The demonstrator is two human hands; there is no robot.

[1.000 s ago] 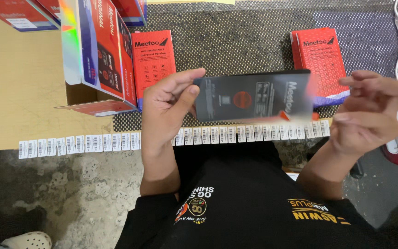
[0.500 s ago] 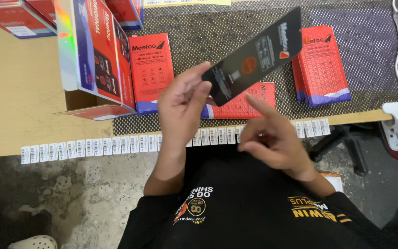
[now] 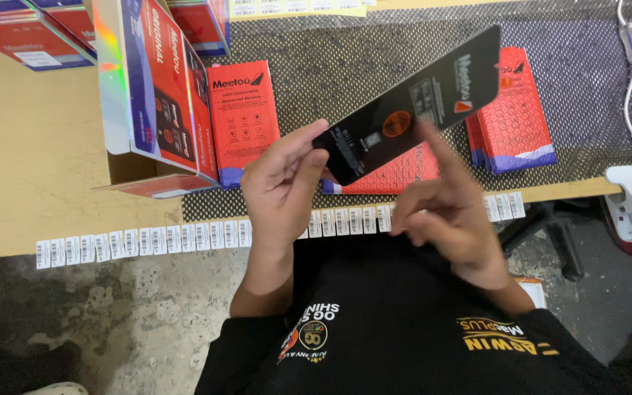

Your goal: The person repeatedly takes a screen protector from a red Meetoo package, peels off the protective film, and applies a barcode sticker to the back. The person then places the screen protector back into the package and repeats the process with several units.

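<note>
— Black flat package (image 3: 412,110): where was it?

— Raised above the table edge, tilted up to the right, over a red packet (image 3: 396,174) lying on the dark mesh mat (image 3: 345,66).

— And the hands?

— The left hand (image 3: 283,186) pinched its lower left corner between thumb and fingers. The right hand (image 3: 448,216) had its index finger stretched up against the package's underside, the other fingers loosely curled, gripping nothing.

— Nearby?

— A strip of barcode labels (image 3: 170,238) ran along the table edge, and an open cardboard box (image 3: 148,95) stood at the left.
</note>
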